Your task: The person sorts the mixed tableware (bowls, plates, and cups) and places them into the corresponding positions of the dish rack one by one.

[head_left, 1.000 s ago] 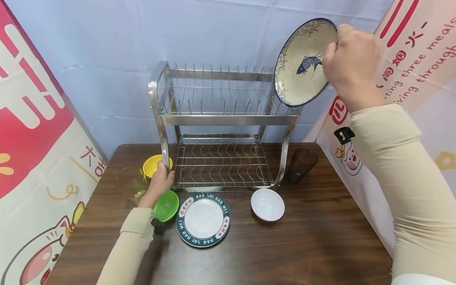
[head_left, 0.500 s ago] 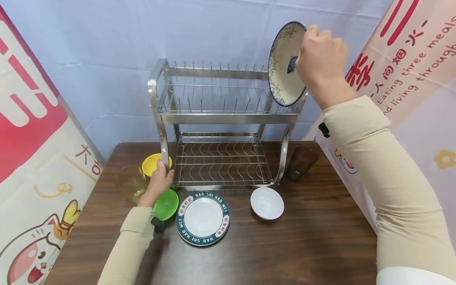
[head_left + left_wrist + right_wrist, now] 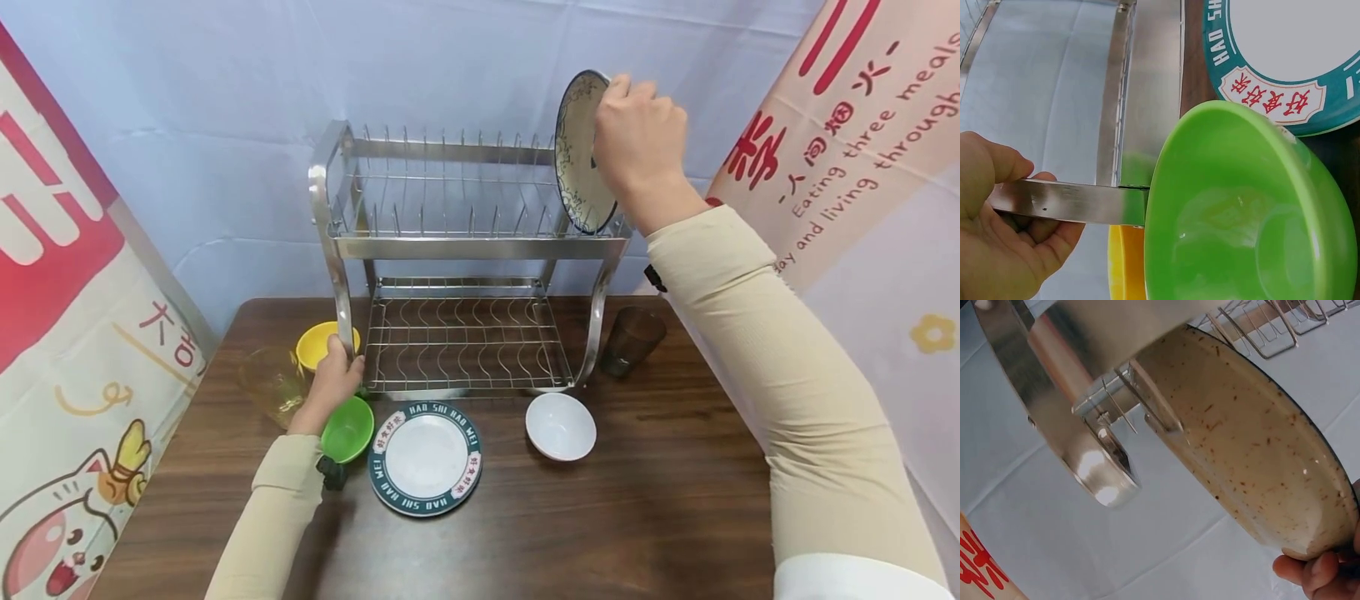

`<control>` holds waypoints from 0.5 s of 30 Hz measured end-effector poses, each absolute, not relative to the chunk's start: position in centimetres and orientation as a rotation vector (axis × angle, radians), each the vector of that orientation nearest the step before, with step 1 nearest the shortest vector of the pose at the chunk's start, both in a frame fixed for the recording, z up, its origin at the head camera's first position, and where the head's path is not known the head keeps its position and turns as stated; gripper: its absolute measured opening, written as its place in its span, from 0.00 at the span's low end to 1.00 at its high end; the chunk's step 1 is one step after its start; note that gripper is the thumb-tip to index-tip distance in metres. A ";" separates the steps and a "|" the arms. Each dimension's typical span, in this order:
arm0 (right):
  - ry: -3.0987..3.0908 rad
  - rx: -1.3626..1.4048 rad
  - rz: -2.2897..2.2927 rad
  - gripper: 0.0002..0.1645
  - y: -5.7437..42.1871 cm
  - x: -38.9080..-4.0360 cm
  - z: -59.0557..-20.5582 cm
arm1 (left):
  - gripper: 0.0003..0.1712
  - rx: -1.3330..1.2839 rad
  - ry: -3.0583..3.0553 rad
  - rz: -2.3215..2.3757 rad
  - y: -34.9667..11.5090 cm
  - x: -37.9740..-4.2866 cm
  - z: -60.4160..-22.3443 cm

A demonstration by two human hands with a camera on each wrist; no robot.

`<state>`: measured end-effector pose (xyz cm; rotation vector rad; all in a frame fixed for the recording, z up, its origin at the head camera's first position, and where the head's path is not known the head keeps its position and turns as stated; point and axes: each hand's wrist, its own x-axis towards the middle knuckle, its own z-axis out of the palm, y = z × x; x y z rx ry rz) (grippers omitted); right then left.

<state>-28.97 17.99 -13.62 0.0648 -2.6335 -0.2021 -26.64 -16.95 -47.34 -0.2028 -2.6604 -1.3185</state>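
One cream ceramic dish with a blue rim and a fish pattern inside point(image 3: 576, 167) has swung leftward, and its top has dropped, over the last second; its patterned face, broadly turned to the head camera a second ago, is now seen more nearly edge-on. It stands steeply tilted at the right end of the upper tier of the silver metal two-tier rack point(image 3: 480, 248), its lower edge among the wire prongs. I judge the work to be at lining the dish up with a slot; whether it bears on the wires yet I cannot tell.

The right hand point(image 3: 643, 150) is raised, knuckles up, with the fingers curled closely over the dish's upper rim. Its forearm slants in from the lower right.

The left hand point(image 3: 330, 387) grips the rack's left front upright, thumb and fingers wrapped round the metal, as it did a second ago; this probably steadies the rack.

Farther out, a small yellow bowl point(image 3: 315, 343) and a green bowl point(image 3: 348, 429) sit near that hand. A white plate with a dark green lettered rim point(image 3: 426, 457) and a white bowl point(image 3: 561, 427) lie before the rack, and a dark translucent tumbler point(image 3: 633, 340) is to its right.
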 end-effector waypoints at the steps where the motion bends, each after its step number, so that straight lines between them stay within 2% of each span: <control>1: -2.635 0.065 -0.203 0.19 18.0 -29.1 -13.7 | 0.13 -0.204 -2.659 -1.322 -16.9 -26.6 -47.4; 15: -2.617 0.022 -0.167 0.25 17.8 -30.5 -14.1 | 0.13 -0.202 -2.665 -1.324 -16.9 -26.4 -47.2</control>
